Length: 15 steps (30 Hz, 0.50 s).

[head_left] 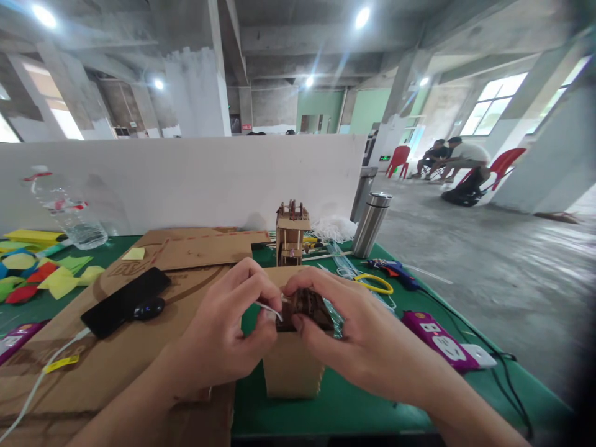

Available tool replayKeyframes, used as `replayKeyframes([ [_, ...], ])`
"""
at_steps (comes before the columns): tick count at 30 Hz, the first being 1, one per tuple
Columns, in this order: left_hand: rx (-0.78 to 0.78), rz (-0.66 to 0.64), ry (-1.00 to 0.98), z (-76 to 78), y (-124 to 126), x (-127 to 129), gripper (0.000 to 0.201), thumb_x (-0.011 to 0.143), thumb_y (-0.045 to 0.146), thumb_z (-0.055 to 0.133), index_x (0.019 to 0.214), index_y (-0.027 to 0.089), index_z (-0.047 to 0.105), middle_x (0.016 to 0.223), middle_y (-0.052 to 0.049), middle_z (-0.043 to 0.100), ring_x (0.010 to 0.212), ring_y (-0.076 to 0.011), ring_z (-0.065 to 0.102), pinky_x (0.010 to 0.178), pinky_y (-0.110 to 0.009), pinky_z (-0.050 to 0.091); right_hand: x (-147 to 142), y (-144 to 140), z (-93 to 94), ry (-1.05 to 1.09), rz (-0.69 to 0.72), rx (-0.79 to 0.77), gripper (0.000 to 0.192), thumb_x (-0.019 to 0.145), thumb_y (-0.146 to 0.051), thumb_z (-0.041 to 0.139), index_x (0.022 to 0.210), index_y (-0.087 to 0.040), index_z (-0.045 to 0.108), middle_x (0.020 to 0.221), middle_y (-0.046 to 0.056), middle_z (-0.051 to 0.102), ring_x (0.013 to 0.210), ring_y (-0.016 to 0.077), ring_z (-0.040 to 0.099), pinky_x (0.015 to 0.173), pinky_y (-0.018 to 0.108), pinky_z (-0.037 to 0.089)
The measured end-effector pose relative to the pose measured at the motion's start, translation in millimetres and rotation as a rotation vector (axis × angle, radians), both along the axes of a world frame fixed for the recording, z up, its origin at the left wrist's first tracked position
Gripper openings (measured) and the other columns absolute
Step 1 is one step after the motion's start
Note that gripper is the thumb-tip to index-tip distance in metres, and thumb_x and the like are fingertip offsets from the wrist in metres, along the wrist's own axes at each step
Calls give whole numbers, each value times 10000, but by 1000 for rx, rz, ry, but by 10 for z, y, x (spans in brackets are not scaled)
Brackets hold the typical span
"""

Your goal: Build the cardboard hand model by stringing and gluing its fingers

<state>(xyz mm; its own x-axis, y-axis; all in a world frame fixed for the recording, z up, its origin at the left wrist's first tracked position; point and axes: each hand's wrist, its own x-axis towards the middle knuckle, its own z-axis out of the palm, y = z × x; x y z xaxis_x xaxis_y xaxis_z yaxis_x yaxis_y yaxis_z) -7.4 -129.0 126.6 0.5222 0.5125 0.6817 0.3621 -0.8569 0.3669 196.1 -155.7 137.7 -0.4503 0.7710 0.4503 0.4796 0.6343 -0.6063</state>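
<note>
My left hand point(223, 329) and my right hand point(358, 335) meet over a small cardboard box point(291, 369) standing on the green table point(354, 403). Between them I hold a small dark brown wooden piece point(307, 305). The left thumb and forefinger pinch a thin white stick or string point(269, 308) that runs into that piece. The right fingers wrap the piece from the right and from below. A small cardboard tower model point(291, 241) stands farther back, apart from both hands.
Flat cardboard sheets point(186, 254) carry a black phone point(125, 301) on the left. Coloured paper pieces point(51, 276) and a plastic bottle point(69, 208) lie far left. A steel flask point(371, 223), glue gun point(393, 270), yellow-handled scissors point(375, 284) and purple power strip point(437, 338) sit right. People sit far off.
</note>
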Motion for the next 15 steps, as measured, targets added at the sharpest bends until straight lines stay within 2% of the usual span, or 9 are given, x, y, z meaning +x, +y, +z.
replayKeyframes([
  [5,-64,-26,-8,35,-29,-6,143,841,74,466,850,213,501,892,-18,516,814,-152,529,702,-288,431,-12,22,-7,23,-19,3,224,868,-129,568,1047,-263,565,1023,-36,652,887,132,578,780,246,441],
  [8,-78,-74,-1,56,-44,-22,83,835,165,550,897,210,516,905,-23,518,831,-165,539,718,-296,448,-2,24,-9,40,-24,-22,238,862,-122,579,1047,-272,568,1002,-47,648,877,125,580,767,239,442],
  [11,-52,-67,36,75,-32,-28,149,823,224,658,892,212,526,902,-20,538,818,-162,558,715,-287,462,4,11,-18,52,-5,-48,222,875,-139,585,1046,-281,574,992,-55,644,856,118,581,754,236,443],
  [15,-44,-100,17,73,52,-44,103,851,165,650,847,210,557,874,-9,588,795,-138,586,714,-263,473,4,-2,-22,50,4,-55,244,872,-125,585,1062,-276,568,1005,-51,639,847,113,573,743,232,436],
])
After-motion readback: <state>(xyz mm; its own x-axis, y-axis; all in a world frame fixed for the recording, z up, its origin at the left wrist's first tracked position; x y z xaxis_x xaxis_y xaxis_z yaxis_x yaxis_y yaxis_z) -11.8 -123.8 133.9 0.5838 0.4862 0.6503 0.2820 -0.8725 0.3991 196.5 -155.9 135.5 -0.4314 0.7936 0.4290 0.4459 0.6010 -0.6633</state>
